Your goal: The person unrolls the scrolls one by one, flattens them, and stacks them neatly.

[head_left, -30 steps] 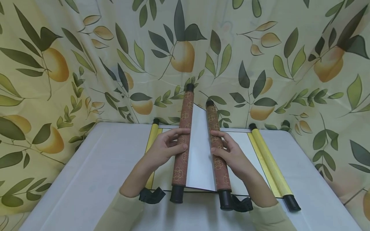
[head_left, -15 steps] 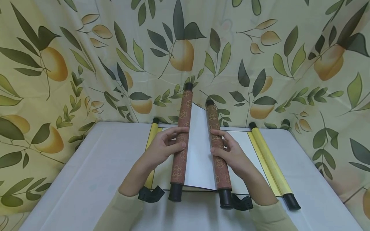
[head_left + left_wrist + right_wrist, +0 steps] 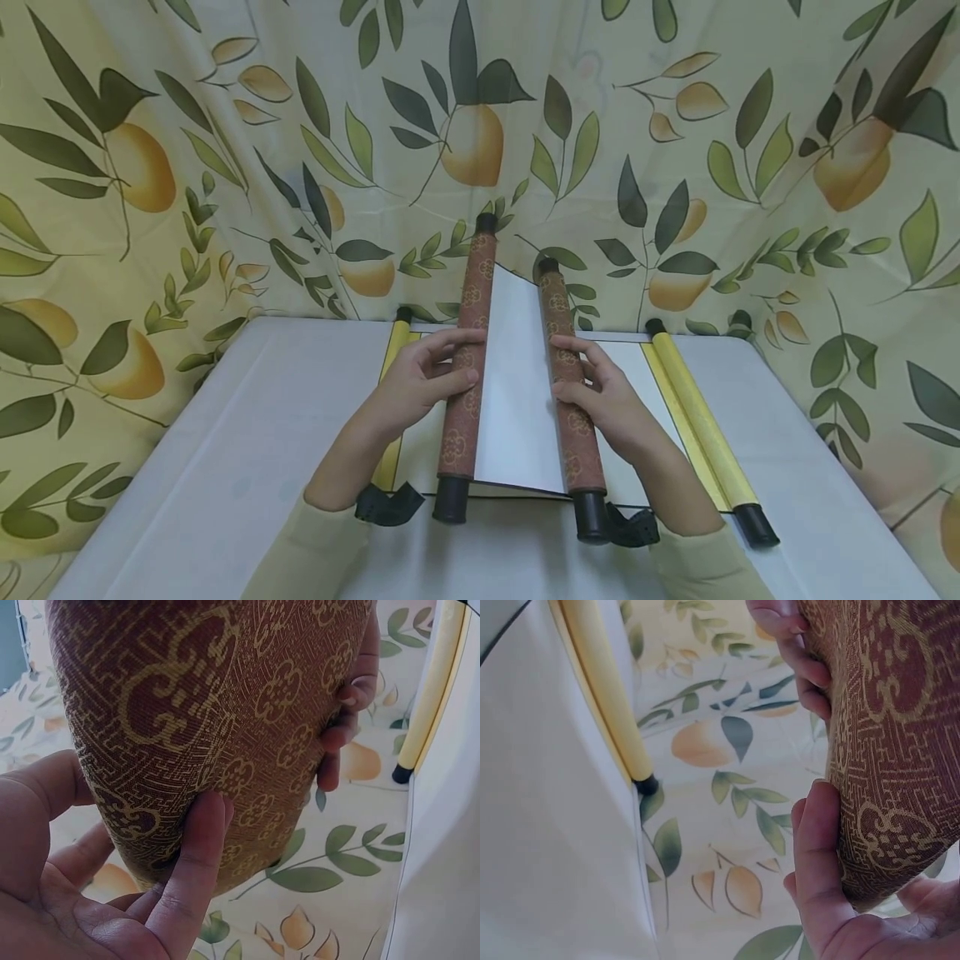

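A red-brown brocade hanging scroll is held up partly unrolled, white paper (image 3: pixel 517 383) stretched between its two rolled ends. My left hand (image 3: pixel 429 372) grips the left roll (image 3: pixel 459 429), thumb on the near face and fingers around it. The right roll (image 3: pixel 579 446) is gripped the same way by my right hand (image 3: pixel 602 393). Black knobs cap both rolls, and the far ends tilt upward. Close up in the left wrist view, gold flower patterns cover the roll (image 3: pixel 202 697). Part of that patterned roll (image 3: pixel 892 727) also fills the right wrist view's right side.
Behind and below lies a second scroll, yellow-edged, spread on the white table (image 3: pixel 247 417). Its right roller (image 3: pixel 708 425) and left roller (image 3: pixel 395 354) have black ends; its middle is largely hidden. A fruit-patterned curtain (image 3: pixel 300 150) hangs right behind the table.
The two rolls have drifted slightly apart, the left one moving left and the right one a little right. More white paper shows between them. Both hands keep their hold.
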Demonstrator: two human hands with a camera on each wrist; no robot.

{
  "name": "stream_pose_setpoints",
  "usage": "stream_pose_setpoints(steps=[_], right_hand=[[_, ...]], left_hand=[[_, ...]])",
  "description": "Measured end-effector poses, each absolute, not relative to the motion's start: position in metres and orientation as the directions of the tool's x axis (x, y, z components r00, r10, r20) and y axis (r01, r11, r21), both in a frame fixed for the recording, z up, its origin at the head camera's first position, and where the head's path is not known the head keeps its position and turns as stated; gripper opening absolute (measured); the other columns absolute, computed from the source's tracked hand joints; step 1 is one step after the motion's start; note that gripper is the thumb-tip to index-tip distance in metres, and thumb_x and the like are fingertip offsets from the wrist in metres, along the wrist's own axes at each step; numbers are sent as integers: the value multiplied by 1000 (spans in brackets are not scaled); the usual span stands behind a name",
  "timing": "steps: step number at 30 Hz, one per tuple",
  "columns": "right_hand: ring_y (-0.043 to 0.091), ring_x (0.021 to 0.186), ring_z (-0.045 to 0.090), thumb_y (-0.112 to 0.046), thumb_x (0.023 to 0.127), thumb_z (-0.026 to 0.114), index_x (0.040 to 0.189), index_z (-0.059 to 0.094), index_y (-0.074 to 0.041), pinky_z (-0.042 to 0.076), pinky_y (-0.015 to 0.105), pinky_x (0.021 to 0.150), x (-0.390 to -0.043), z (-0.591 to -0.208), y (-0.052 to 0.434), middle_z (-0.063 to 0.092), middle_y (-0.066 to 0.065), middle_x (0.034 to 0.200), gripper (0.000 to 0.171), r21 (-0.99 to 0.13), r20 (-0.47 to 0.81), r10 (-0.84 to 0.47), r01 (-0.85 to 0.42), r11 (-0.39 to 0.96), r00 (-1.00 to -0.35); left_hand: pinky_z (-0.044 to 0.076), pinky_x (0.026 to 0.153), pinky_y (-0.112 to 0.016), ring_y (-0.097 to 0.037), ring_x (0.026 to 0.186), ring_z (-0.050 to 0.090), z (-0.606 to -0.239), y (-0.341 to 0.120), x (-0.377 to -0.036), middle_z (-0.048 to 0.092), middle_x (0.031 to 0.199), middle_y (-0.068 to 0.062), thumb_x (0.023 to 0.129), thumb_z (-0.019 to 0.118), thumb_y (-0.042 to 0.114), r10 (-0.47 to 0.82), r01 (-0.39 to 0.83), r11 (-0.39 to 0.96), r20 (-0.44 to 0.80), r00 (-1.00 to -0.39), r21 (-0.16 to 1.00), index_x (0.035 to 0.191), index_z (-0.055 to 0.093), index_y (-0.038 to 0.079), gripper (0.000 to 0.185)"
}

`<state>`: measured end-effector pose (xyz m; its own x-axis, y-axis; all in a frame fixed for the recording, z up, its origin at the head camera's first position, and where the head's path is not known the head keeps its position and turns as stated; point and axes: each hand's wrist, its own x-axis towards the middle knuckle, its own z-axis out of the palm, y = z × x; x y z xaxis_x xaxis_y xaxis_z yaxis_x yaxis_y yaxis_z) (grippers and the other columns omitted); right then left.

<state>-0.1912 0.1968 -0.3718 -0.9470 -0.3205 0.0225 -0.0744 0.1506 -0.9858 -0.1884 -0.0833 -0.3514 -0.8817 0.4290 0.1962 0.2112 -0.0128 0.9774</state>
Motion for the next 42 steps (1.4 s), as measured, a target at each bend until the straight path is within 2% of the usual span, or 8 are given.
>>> stream_pose_setpoints(steps=[6, 14, 21, 30, 42], right_hand=[[35, 122, 45, -12, 94, 66, 150, 35, -17, 52, 36, 86, -190, -372, 198, 37, 24, 146, 64, -984, 26, -319, -81, 159, -947], [35, 118, 48, -11, 95, 64, 151, 33, -19, 54, 37, 84, -191, -372, 198, 38, 23, 145, 64, -986, 19, -323, -71, 151, -946], [35, 118, 48, -11, 96, 63, 151, 33, -15, 54, 36, 83, -191, -372, 198, 35, 25, 146, 62, -987, 31, -333, -82, 140, -942], [37, 119, 48, -11, 97, 61, 151, 32, -16, 55, 39, 84, -192, -370, 198, 35, 25, 146, 61, -989, 18, -329, -64, 130, -944], [36, 121, 46, -11, 96, 63, 150, 33, -18, 55, 41, 84, -192, -373, 199, 34, 23, 146, 62, -990, 21, -326, -66, 126, -945]], left_hand=[[55, 80, -30, -26, 111, 64, -352, -85, -189, 51, 142, -13, 96, 64, 6, 433, 220, -23, 208, -877, 975, 141, 54, 9, 47], [56, 82, -31, -25, 112, 65, -352, -86, -189, 52, 142, -13, 95, 64, 7, 430, 217, -26, 207, -879, 976, 141, 56, 11, 46], [55, 78, -28, -21, 105, 64, -352, -89, -190, 54, 138, -15, 95, 64, 5, 421, 234, -48, 232, -877, 971, 140, 55, 8, 46], [53, 76, -26, -21, 103, 63, -352, -90, -192, 55, 136, -16, 96, 62, 4, 418, 251, -45, 246, -874, 967, 141, 55, 8, 45], [56, 82, -31, -25, 109, 64, -350, -91, -191, 54, 138, -16, 95, 63, 5, 409, 227, -57, 231, -883, 972, 141, 55, 8, 46]])
